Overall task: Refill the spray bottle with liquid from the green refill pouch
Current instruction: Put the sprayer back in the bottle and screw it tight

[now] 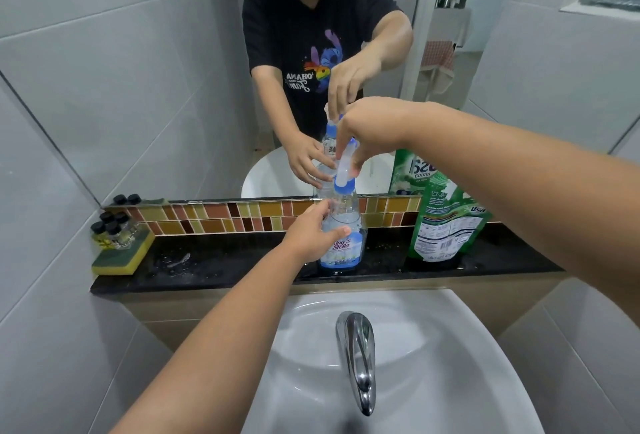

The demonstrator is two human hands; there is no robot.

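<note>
A clear spray bottle (344,236) with a blue label stands upright on the black ledge (214,267) behind the sink. My left hand (313,231) grips its body from the left. My right hand (367,135) comes from above and pinches the blue and white spray head (344,174) sitting on the bottle's neck. The green refill pouch (446,222) stands upright on the ledge just right of the bottle, leaning against the mirror, untouched.
A white sink (450,364) with a chrome tap (358,354) lies below the ledge. At the ledge's left end a yellow-green sponge (121,257) carries several small black-capped bottles (112,227). The mirror (173,87) behind reflects the person and the bottle.
</note>
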